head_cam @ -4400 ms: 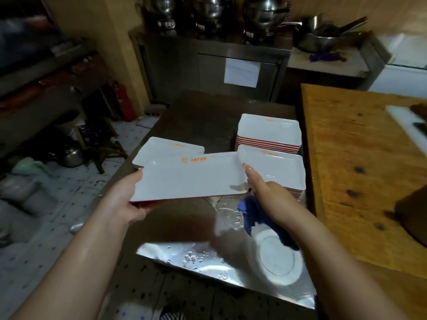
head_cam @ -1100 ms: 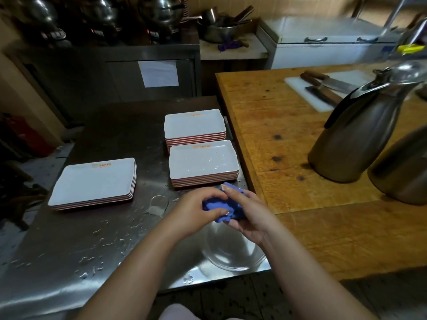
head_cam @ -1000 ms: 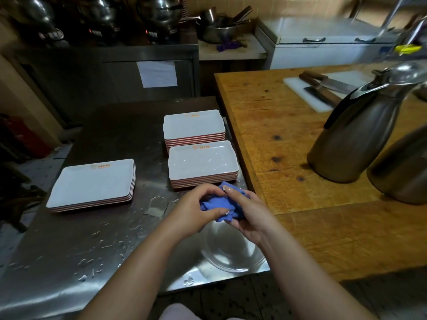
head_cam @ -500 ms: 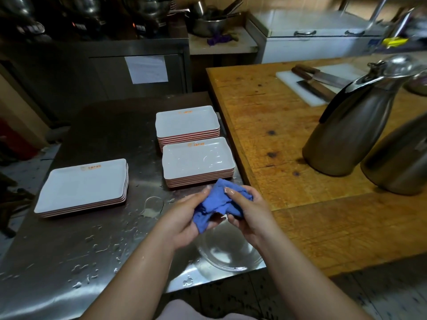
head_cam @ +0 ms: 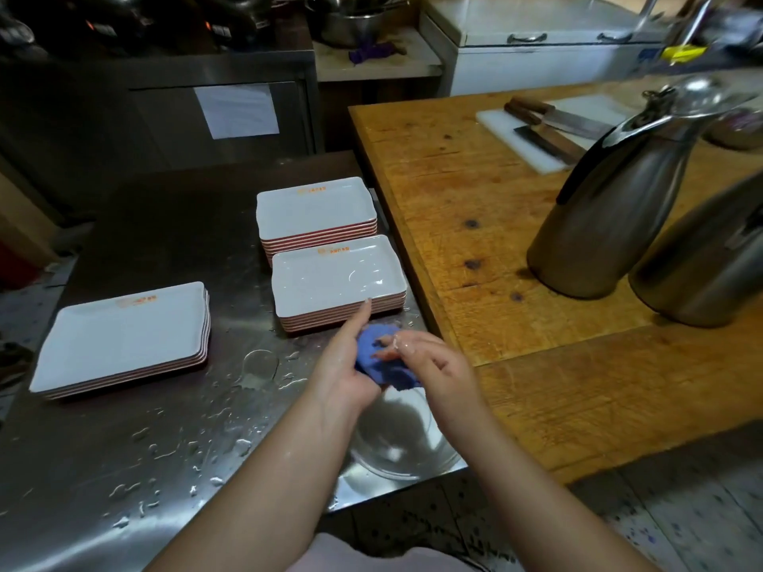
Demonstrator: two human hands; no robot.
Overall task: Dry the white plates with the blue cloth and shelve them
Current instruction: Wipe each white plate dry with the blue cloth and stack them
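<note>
While both my hands bunch the small blue cloth above the wet steel desk, my left hand holds it with the index finger stretched to the rim of the nearest stack of white rectangular plates; my right hand pinches its other side. Droplets show on that top plate. A slick plate lifted one-handed could slip, I judge, and chip against the stack.

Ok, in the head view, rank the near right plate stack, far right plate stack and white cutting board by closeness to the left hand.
1. Near right plate stack: just beyond the left hand, forefinger at its front edge.
2. Far right plate stack: directly behind the first.
3. White cutting board: far right, on the wooden table.
</note>
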